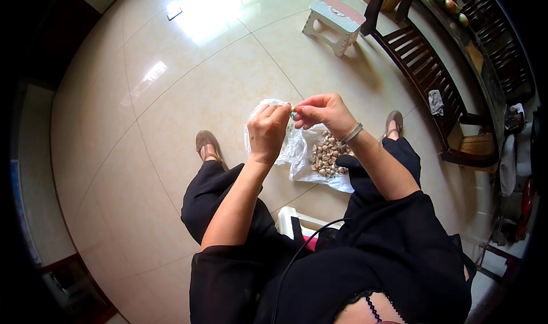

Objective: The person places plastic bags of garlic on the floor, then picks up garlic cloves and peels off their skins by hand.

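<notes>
2 hands [295, 111] meeting, 2 white bags [293, 153], 1 stool [337, 17]

The single head view looks steeply down from above the plastic bags [297, 161], taking in floor [188, 107] well beyond them.

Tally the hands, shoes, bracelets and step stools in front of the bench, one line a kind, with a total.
Hands: 2, left hand and right hand
Shoes: 2, left shoe and right shoe
Bracelet: 1
Step stool: 1
Total: 6
</notes>
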